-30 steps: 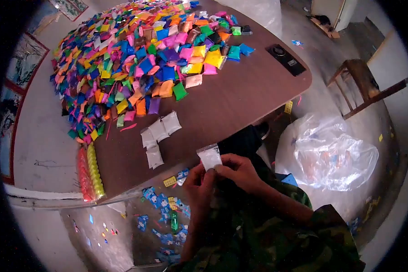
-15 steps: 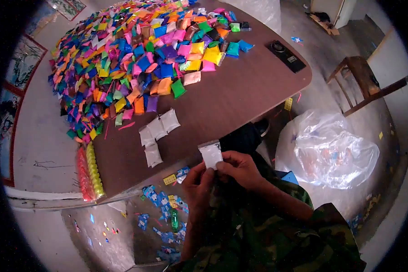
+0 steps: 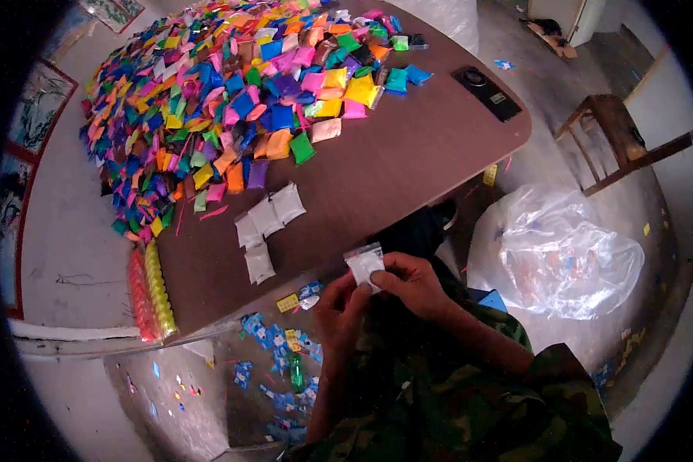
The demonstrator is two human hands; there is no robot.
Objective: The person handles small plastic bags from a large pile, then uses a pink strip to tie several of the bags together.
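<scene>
Both my hands hold a small clear bag with white contents [image 3: 365,262] in front of my lap, just off the table's near edge. My left hand [image 3: 342,302] grips its lower left side, thumb pressed against it. With thumb on the front and fingers behind, my right hand [image 3: 414,286] pinches the right side. Several similar white bags [image 3: 266,219] lie together on the brown table [image 3: 377,173], left of my hands. Beyond them spreads a large heap of small colourful packets [image 3: 231,100].
A dark scale-like device [image 3: 487,94] lies near the table's right corner. Red and yellow strips [image 3: 151,292] stand at the left corner. A big clear plastic bag [image 3: 566,254] rests on the floor at right, near a wooden chair [image 3: 612,138]. Blue wrappers [image 3: 273,339] litter the floor.
The held bag has tilted and shifted slightly right. My right thumb and fingers have moved a little up along it, while my left hand has stayed at its lower side.
</scene>
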